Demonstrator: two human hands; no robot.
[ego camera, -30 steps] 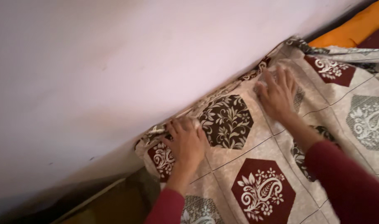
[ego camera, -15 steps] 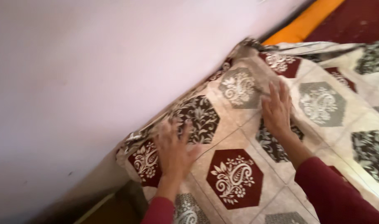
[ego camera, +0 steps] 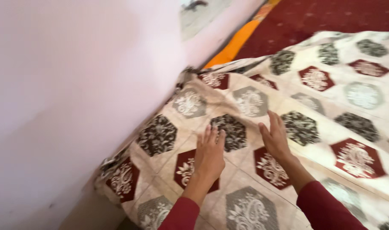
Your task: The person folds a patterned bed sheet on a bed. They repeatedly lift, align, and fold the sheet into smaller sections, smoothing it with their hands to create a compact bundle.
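Under both palms lies a patterned bedsheet [ego camera: 313,106], cream with dark red, grey and dark brown hexagons filled with white floral scrolls, spread over a bed and running from the bottom edge of the view up toward the far right. Its near edge is bunched and rumpled where it meets the pale pinkish wall [ego camera: 75,85] on the left, and the corner by the lower left hangs down in loose folds. The left hand [ego camera: 209,155] rests flat on the cloth with fingers stretched out and close together, covering part of a dark red hexagon and pointing toward a dark brown one just beyond its fingertips. The right hand [ego camera: 274,138] lies just beside it, also flat and open, fingers extended, its heel on another dark red hexagon; neither hand pinches or grasps the fabric. Both arms wear dark red sleeves [ego camera: 326,206]. Beyond the sheet's far edge a strip of orange fabric [ego camera: 235,42] runs along the wall, next to a dark red carpet [ego camera: 322,17]
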